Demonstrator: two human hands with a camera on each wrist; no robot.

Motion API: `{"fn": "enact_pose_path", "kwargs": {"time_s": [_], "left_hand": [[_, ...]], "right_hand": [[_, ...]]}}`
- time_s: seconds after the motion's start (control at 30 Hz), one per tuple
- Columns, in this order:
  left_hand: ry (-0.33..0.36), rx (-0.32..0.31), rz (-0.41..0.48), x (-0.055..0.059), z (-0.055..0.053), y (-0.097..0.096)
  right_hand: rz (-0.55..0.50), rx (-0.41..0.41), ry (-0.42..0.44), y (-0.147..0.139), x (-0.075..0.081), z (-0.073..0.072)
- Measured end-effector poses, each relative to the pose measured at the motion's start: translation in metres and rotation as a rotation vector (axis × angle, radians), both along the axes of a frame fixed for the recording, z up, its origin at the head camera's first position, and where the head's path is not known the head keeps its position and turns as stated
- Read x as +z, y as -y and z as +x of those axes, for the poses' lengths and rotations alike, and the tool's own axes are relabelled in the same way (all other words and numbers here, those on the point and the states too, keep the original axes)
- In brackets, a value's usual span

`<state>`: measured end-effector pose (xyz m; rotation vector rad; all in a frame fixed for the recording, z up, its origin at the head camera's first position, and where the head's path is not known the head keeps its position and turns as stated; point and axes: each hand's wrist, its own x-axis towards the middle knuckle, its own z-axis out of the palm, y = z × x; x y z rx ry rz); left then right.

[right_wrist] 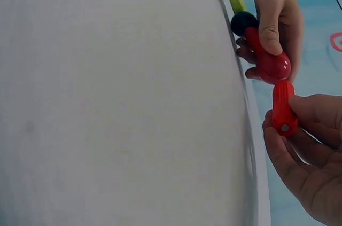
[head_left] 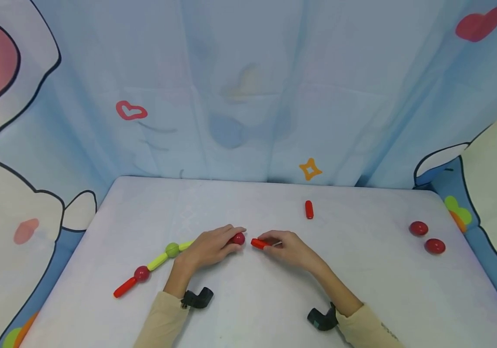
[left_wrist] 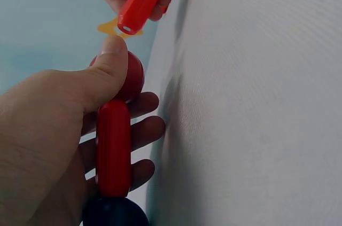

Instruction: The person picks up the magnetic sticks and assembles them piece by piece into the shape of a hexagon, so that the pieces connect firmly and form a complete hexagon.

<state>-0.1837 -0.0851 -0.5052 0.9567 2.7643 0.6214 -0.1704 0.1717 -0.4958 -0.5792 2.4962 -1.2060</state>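
Note:
My left hand (head_left: 211, 247) grips the near end of a chain of rods and balls, its thumb on a red ball (head_left: 239, 239). Under that hand, a red rod (left_wrist: 113, 151) joins the ball to a dark blue ball (left_wrist: 115, 214). Leftward the chain runs on through yellow-green rods (head_left: 158, 261), a green ball (head_left: 172, 250) and another red ball to a red rod (head_left: 124, 287). Between thumb and fingers my right hand (head_left: 292, 250) pinches a loose red rod (right_wrist: 284, 107) with a silver disc in its end. A small gap separates this rod from the held ball.
Another red rod (head_left: 309, 210) lies on the white table (head_left: 248, 309) beyond my right hand. Two red balls, one farther back (head_left: 418, 228) and one nearer (head_left: 435, 246), rest near the right edge. A blue patterned curtain (head_left: 248, 159) hangs behind the table.

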Motion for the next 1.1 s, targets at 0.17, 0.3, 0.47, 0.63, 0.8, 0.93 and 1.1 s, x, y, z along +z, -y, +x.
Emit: {"fn": "enact_pose_path", "kwargs": {"time_s": [0.17,0.3,0.47,0.63,0.8,0.93,1.1], "left_hand": [[0.019,-0.014,0.001,0.002,0.000,-0.001],[0.037,-0.037,0.024,0.004,0.001,-0.002],[0.039,-0.047,0.034,0.005,0.001,-0.004],[0.033,-0.036,0.031,0.006,0.002,-0.005],[0.027,-0.006,0.085,0.007,0.003,-0.006],[-0.040,0.002,0.107,0.006,0.001,-0.006],[-0.105,-0.003,0.083,0.004,-0.001,-0.005]], "right_hand": [[-0.002,-0.003,-0.004,0.004,-0.003,0.000],[-0.002,-0.001,-0.008,0.007,-0.003,0.001],[0.001,-0.010,-0.013,0.008,-0.003,0.003],[0.006,-0.016,-0.016,0.005,-0.002,0.003],[-0.015,-0.045,-0.035,-0.004,0.004,-0.001],[-0.014,-0.085,-0.048,-0.013,0.009,-0.006],[-0.016,-0.116,-0.028,-0.022,0.016,-0.011]]}}
